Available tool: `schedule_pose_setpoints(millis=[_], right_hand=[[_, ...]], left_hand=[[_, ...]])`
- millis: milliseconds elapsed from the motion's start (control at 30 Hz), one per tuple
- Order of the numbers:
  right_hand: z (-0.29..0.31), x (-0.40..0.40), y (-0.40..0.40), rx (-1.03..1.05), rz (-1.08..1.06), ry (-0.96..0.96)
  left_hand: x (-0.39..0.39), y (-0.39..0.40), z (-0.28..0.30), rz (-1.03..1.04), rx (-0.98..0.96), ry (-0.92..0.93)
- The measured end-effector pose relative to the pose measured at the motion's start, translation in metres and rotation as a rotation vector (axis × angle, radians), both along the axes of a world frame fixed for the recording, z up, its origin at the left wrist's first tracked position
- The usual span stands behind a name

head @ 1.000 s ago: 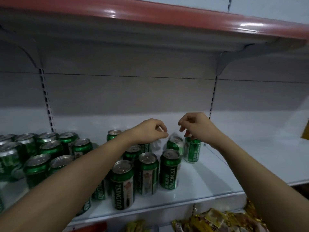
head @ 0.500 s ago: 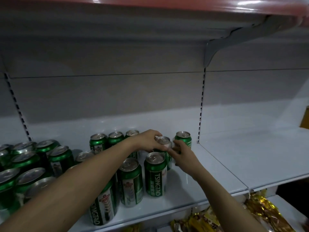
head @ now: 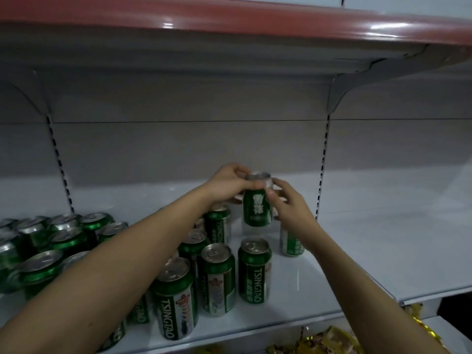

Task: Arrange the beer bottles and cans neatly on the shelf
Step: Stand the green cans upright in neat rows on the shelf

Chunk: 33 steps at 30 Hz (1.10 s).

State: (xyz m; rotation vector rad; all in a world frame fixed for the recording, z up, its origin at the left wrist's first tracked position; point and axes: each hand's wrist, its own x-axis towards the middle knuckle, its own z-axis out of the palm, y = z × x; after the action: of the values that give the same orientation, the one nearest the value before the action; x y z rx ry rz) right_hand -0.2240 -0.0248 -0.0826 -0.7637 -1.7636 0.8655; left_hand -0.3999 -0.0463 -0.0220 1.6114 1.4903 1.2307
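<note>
Now both hands, left hand (head: 231, 181) and right hand (head: 288, 204), lift one can (head: 256, 208) clear off the shelf (head: 383, 251), fingers grasping its top — repositioning under way.

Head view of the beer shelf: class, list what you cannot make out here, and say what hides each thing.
- Lifted green can: its top is blurred and covered by the left hand and right hand.
- Can behind the right wrist: top hidden by that wrist.
- Cans at far left: cut off by the frame edge.
- Gold packets below the shelf: too cropped to identify.
</note>
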Motion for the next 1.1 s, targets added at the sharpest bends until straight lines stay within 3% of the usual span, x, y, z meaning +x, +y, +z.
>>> schedule_pose_setpoints(millis=[167, 333, 500, 833, 967, 1100], right_hand=[[0.036, -0.027, -0.02, -0.058, 0.205, 0.057], [0.048, -0.073, -0.045, -0.085, 0.28, 0.143], [0.041, -0.128, -0.072, -0.119, 0.351, 0.149], [0.055, -0.219, -0.116, -0.147, 0.46, -0.045], [0.072, -0.26, -0.129, -0.099, 0.418, -0.071], [0.082, -0.309, -0.147, -0.01, 0.433, -0.217]], left_hand=[[-0.021, -0.04, 0.032, 0.081, 0.171, -0.217], [-0.053, -0.082, 0.043, 0.156, 0.279, -0.255], [-0.102, -0.122, 0.027, 0.174, 0.299, -0.121], [-0.2, -0.195, 0.007, 0.322, 0.413, -0.158], [-0.232, -0.213, -0.001, 0.385, 0.45, -0.054], [-0.267, -0.226, -0.009, 0.476, 0.415, 0.09]])
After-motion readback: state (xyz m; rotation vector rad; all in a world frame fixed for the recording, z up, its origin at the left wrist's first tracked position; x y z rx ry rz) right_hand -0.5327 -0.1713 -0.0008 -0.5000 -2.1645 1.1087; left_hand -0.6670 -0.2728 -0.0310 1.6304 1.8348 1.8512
